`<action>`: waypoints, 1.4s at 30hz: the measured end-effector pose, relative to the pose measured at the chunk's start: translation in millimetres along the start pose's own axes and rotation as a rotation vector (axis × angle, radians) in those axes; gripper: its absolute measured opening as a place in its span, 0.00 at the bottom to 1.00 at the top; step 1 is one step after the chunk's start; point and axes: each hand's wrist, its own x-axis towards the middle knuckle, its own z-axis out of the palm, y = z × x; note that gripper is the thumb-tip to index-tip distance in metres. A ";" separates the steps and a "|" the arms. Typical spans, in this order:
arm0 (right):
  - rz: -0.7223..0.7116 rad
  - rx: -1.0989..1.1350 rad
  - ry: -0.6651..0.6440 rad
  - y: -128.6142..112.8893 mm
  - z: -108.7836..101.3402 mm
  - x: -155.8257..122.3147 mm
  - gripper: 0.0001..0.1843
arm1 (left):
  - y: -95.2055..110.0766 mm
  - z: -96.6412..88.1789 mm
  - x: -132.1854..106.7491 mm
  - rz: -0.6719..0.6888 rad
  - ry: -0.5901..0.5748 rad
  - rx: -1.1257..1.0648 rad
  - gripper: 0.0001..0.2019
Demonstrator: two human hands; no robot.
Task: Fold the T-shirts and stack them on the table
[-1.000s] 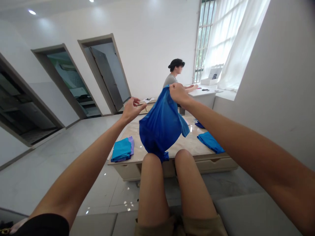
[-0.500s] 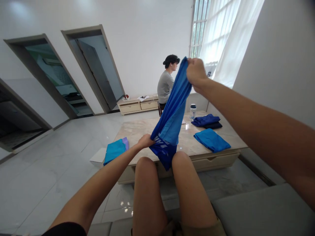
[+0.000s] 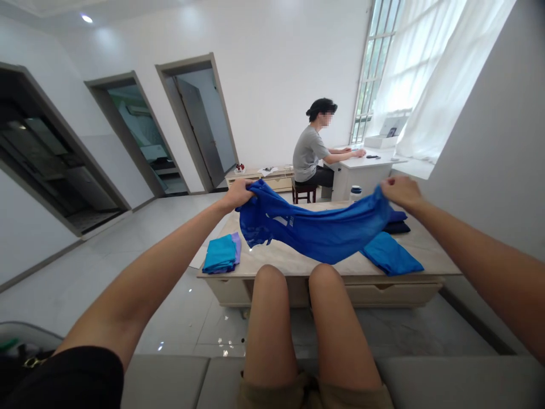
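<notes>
Blue shirt (image 3: 323, 230), probably, between fisted hands (image 3: 239, 193) (image 3: 400, 190)

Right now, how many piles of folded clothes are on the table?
3: a teal pile on the left, a blue pile on the right, a dark pile behind it, partly hidden by the shirt.

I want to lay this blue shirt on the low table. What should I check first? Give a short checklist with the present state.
1. Left hand grips one end of the blue shirt: ok.
2. Right hand grips the other end: ok.
3. Shirt pulled flat between the hands: not ok, it sags in the middle and bunches at the left end.
4. Bare table top under the shirt, between the turquoise folded pile and the folded blue cloth: ok.
5. Bottle behind the shirt stands apart from it: cannot tell.
</notes>
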 end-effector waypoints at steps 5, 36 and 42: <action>-0.556 0.437 -0.312 -105.7 65.2 -111.4 0.47 | 55.5 66.4 -11.4 0.106 -0.127 -0.007 0.13; -0.338 0.696 -0.005 -57.4 65.5 -27.5 0.15 | 32.0 30.3 -6.1 -0.105 0.180 -0.228 0.15; -0.242 0.792 0.191 -67.5 12.6 11.5 0.18 | 32.6 18.9 0.6 -0.090 0.304 -0.347 0.20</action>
